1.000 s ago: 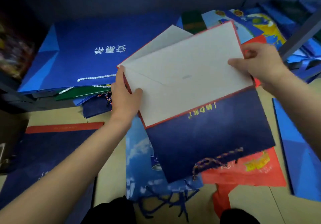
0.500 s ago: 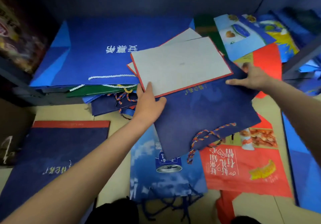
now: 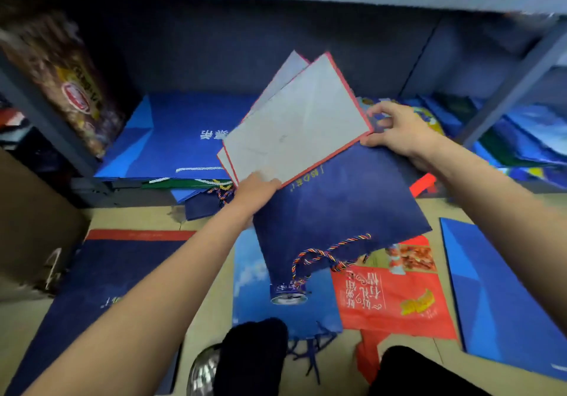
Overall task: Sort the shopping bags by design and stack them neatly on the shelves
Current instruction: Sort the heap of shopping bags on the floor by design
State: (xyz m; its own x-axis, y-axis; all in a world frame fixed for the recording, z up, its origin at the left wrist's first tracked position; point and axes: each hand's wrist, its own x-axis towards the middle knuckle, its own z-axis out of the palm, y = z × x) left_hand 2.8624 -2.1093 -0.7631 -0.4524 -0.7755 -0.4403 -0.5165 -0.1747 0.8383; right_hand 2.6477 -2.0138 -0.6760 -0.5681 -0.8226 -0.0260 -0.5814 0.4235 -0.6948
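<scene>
Flattened navy bag (image 3: pixel 337 211), grey base folded up, tilted above floor.

Your left hand (image 3: pixel 256 188) holds the near left corner of the folded bag (image 3: pixel 331 187) and your right hand (image 3: pixel 395 128) its far right edge; the bag is tilted above the floor (image 3: pixel 208 272), its cord handle (image 3: pixel 325 254) hanging toward you; behind it a flat bag (image 3: pixel 184 137) lies on the bottom shelf (image 3: pixel 92 185); under it, on the floor, lie a bag with a can picture (image 3: pixel 260 297) and, to its right, a printed bag (image 3: pixel 392 297); another flat bag (image 3: pixel 104 276) lies far left, one more (image 3: pixel 503 297) far right.
</scene>
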